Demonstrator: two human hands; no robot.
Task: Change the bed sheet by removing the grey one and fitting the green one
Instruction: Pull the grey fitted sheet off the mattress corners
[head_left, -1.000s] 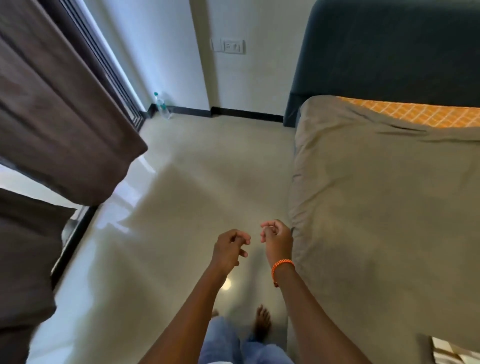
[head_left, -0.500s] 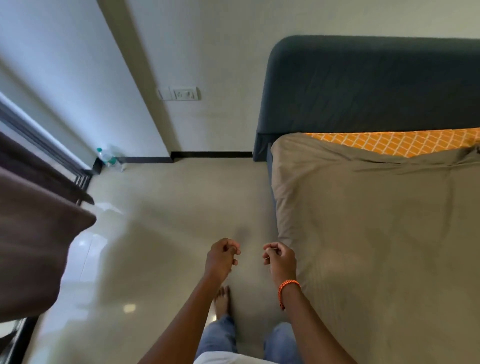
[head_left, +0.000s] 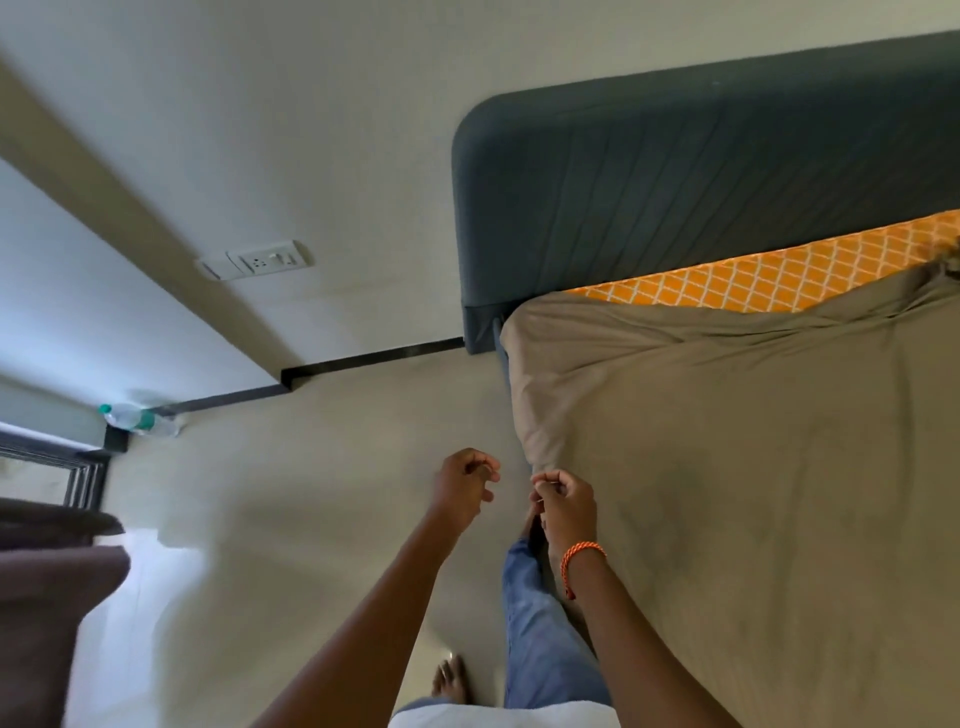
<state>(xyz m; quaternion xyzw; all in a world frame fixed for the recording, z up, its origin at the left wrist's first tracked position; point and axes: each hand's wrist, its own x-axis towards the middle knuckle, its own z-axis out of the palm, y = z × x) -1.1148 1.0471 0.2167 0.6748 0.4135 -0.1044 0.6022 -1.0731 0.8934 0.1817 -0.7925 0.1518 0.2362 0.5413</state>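
Head view:
Sheet: grey sheet (head_left: 753, 467) is spread over the mattress, wrinkled near the headboard (head_left: 675, 182), where an orange patterned strip (head_left: 753, 278) is left uncovered.
Left hand (head_left: 462, 488): held over the floor (head_left: 285, 519), fingers loosely curled, nothing gripped.
Right hand (head_left: 566, 506): held beside the sheet's near corner, fingers curled; a pinch cannot be told.

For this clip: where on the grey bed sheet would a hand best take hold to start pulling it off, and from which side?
Probably the near head-end corner of the grey bed sheet, approached from the floor side. There the cloth bunches into folds over the mattress edge, just ahead of the right hand, and along the dark blue padded headboard its edge already sits back, showing the orange patterned mattress cover.
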